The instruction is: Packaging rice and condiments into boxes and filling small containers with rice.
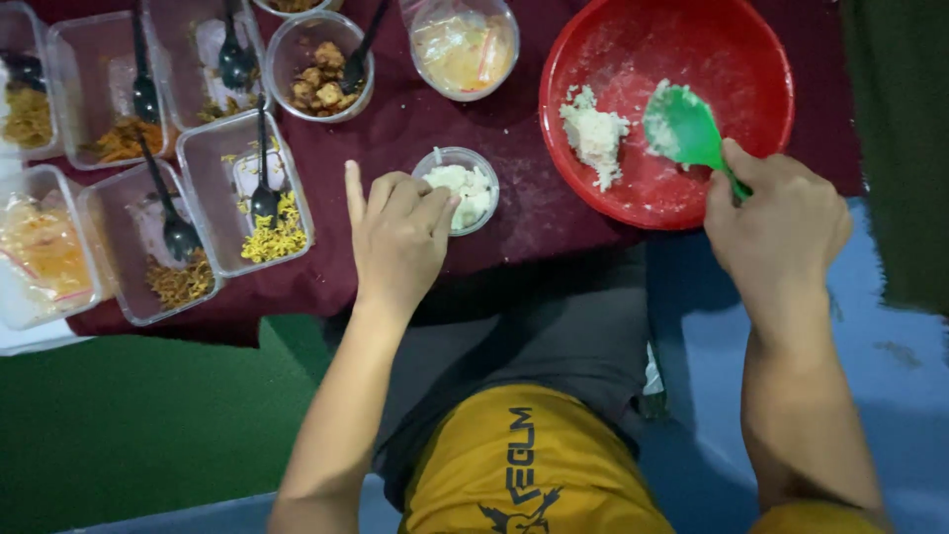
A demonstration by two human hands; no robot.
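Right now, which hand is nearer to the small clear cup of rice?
Left. The left hand touches the small cup of rice at its rim. The right hand is off to the cup's right, holding a green spoon in the red bowl.

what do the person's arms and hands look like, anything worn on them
Both arms are bare from the elbow region down to the fingers: no sleeves in view, no gloves, no watch, bracelet or rings visible on the left hand or the right hand. Fingernails look short and unpainted.
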